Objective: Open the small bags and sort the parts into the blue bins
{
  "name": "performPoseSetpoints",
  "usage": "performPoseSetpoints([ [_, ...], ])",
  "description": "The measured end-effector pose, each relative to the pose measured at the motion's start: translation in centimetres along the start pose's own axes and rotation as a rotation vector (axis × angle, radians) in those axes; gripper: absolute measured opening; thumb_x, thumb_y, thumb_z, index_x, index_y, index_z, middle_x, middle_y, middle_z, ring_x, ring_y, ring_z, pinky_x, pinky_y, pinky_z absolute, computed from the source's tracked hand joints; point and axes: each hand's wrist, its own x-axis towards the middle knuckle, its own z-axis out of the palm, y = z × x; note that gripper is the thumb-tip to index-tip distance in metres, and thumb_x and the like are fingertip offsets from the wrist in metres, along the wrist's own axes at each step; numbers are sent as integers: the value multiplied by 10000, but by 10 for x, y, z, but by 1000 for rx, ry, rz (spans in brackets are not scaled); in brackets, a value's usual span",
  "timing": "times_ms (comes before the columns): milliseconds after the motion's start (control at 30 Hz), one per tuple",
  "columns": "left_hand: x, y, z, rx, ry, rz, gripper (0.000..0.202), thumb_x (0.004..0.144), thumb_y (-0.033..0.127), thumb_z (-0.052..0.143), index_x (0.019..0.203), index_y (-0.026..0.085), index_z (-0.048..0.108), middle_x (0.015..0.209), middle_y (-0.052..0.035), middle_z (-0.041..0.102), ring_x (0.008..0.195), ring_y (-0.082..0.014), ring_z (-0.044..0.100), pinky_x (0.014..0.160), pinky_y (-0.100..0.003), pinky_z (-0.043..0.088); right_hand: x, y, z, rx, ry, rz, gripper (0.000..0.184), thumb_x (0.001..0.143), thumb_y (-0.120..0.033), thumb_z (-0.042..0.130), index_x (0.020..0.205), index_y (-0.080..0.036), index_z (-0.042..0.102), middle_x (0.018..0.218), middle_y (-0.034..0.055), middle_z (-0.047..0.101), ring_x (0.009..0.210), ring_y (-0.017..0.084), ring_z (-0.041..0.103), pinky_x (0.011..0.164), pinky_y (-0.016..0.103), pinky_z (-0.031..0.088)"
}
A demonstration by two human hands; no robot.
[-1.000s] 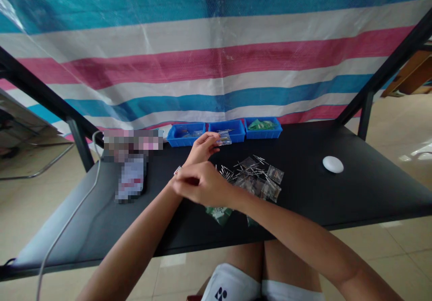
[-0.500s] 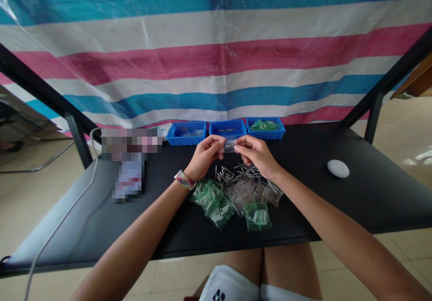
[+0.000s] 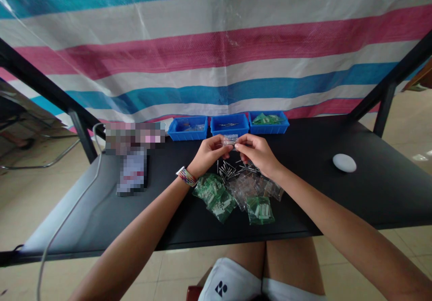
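Observation:
My left hand (image 3: pixel 208 153) and my right hand (image 3: pixel 254 152) pinch a small clear plastic bag (image 3: pixel 231 140) between them, held just above the black table (image 3: pixel 337 193) in front of the middle blue bin (image 3: pixel 229 124). Below the hands lies a pile of loose metal pins (image 3: pixel 232 168) and clear small bags (image 3: pixel 251 186). Green-filled bags (image 3: pixel 216 195) lie nearer to me, one more at the right (image 3: pixel 259 211).
Three blue bins stand in a row at the table's back edge: left (image 3: pixel 187 128), middle, right (image 3: pixel 269 122) holding green parts. A white round object (image 3: pixel 344 162) lies at the right. Blurred items (image 3: pixel 133 157) and a white cable (image 3: pixel 74 211) are at the left.
A second ago my right hand was crossed over near my left wrist and only the left held the bag. It came across to grip the bag's other side; both hands now hold it.

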Motion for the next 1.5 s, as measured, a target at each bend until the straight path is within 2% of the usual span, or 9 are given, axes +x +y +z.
performPoseSetpoints([
  [167,0,-2,-2,64,-8,-9,361,833,464,880,837,170,671,694,-2,686,640,-127,638,647,-242,515,-1,2,-1,-53,-15,-30,305,795,-430,832,919,-197,678,775,-12,678,513,95,560,458,236,466],
  [500,-2,3,3,27,6,25,378,867,488,855,845,169,654,738,-1,672,654,-123,652,653,-241,538,1,2,-2,-54,-41,-33,330,795,-458,850,879,-194,670,682,-21,652,503,102,548,463,244,471],
  [700,-1,1,2,36,14,28,427,821,515,903,835,168,655,739,-1,667,654,-124,652,632,-233,529,1,4,-2,-57,-54,-21,318,797,-440,844,885,-192,667,701,-7,655,538,120,583,494,264,510],
  [867,0,-1,0,34,18,37,425,816,498,916,829,166,650,723,5,662,639,-118,641,621,-227,518,1,2,-3,-47,-12,-57,296,826,-421,808,989,-188,723,807,3,686,543,107,594,479,246,497],
  [1167,1,0,1,36,94,64,433,783,502,933,851,173,660,766,10,649,624,-106,599,593,-226,480,1,4,-3,-39,12,-82,269,826,-420,824,919,-198,704,781,-8,659,526,106,566,477,255,471],
  [1233,1,2,0,38,131,76,437,783,513,932,866,180,662,730,24,621,601,-104,580,574,-223,468,1,5,-2,-45,32,-112,250,840,-408,815,918,-203,695,788,-10,654,524,104,562,478,257,461],
  [1333,0,2,-4,44,160,59,444,865,567,847,783,186,632,622,35,559,542,-99,531,548,-226,434,1,5,-3,-97,64,-198,206,894,-390,780,936,-213,684,802,-9,650,539,108,559,482,260,437],
  [1400,0,1,-6,36,139,22,518,926,633,748,702,184,621,560,20,536,509,-103,512,528,-234,413,-1,3,-3,-197,97,-322,152,945,-358,741,957,-216,686,825,-1,660,580,116,565,517,269,449],
  [1500,0,-2,-7,1,58,-35,641,967,723,625,657,164,679,533,-23,568,494,-114,528,518,-247,422,-5,-1,-4,-431,140,-586,60,1009,-262,675,986,-222,713,908,22,681,649,126,580,593,288,496],
])
